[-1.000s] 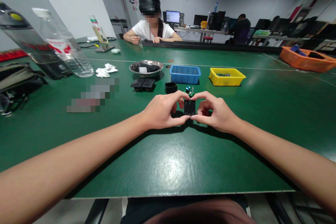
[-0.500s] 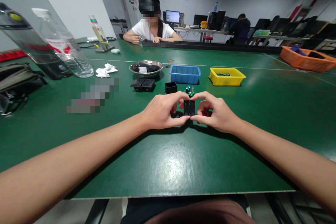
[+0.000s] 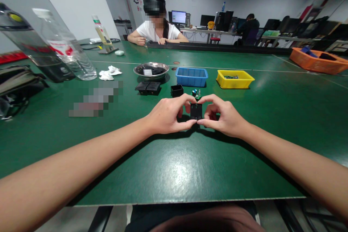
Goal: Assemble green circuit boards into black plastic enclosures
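Note:
Between my two hands is a small square black plastic piece (image 3: 196, 111), its flat face turned toward me. My left hand (image 3: 171, 115) pinches it from the left, index finger on the top edge and thumb at the bottom. From the other side my right hand (image 3: 221, 115) grips the same edges in the same way. Just beyond the piece lies a small green circuit board (image 3: 196, 94) with a blue component, partly hidden by my fingers. An open black plastic box (image 3: 177, 90) sits beyond my left hand. Two black plastic parts (image 3: 148, 87) lie farther left.
A steel bowl (image 3: 151, 75) of black parts, a blue bin (image 3: 191, 78) and a yellow bin (image 3: 235, 83) with small metal pieces line the green table (image 3: 174, 166). Bottles (image 3: 69, 52) and tissue (image 3: 108, 73) are at left, an orange basket (image 3: 317, 64) at right. A person (image 3: 157, 25) sits opposite.

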`<state>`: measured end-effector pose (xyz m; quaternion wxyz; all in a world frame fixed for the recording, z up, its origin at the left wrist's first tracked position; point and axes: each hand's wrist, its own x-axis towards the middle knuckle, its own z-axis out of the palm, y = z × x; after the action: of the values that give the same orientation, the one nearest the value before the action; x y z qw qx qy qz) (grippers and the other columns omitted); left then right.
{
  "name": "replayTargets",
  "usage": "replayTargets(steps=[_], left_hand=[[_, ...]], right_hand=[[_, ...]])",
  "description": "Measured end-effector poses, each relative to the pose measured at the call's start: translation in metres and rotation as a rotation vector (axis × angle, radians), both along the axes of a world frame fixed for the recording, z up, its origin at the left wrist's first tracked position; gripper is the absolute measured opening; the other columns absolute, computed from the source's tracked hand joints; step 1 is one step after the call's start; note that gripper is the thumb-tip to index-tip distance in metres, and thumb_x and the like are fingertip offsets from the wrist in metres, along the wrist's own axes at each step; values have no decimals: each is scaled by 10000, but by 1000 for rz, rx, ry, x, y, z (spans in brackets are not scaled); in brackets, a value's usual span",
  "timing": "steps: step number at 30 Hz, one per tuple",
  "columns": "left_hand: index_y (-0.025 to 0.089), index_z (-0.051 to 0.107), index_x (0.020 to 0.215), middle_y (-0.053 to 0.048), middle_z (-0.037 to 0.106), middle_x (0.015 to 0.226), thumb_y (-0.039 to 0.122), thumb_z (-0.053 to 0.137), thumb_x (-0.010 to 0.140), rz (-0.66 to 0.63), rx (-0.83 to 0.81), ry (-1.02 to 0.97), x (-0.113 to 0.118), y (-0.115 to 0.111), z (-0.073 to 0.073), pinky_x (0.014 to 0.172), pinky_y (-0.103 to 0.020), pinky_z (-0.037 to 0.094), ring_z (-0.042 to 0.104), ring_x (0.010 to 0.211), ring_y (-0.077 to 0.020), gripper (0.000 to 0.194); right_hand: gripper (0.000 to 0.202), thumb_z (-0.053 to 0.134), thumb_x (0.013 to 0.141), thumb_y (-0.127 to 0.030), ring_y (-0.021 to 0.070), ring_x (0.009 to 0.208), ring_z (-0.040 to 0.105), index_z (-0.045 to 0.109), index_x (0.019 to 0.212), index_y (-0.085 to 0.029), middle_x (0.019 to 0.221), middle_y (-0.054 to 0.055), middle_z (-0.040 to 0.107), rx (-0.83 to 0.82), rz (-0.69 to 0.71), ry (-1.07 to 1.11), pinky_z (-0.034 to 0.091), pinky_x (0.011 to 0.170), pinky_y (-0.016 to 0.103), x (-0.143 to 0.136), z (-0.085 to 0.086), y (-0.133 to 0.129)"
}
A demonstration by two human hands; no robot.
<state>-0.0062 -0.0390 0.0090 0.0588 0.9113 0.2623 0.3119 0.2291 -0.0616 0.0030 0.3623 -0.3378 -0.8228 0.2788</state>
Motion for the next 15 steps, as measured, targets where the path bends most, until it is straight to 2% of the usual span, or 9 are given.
replayTargets(steps=[15], left_hand=[[196, 572, 1160, 31, 685, 859, 360, 710, 827, -13, 12, 3, 0, 1, 0, 564, -192, 438, 593, 557, -73, 395]], right_hand=[[432, 769, 828, -314, 94, 517, 541, 513, 1157, -202, 624, -85, 587, -33, -5, -7, 403, 528, 224, -1, 2, -1]])
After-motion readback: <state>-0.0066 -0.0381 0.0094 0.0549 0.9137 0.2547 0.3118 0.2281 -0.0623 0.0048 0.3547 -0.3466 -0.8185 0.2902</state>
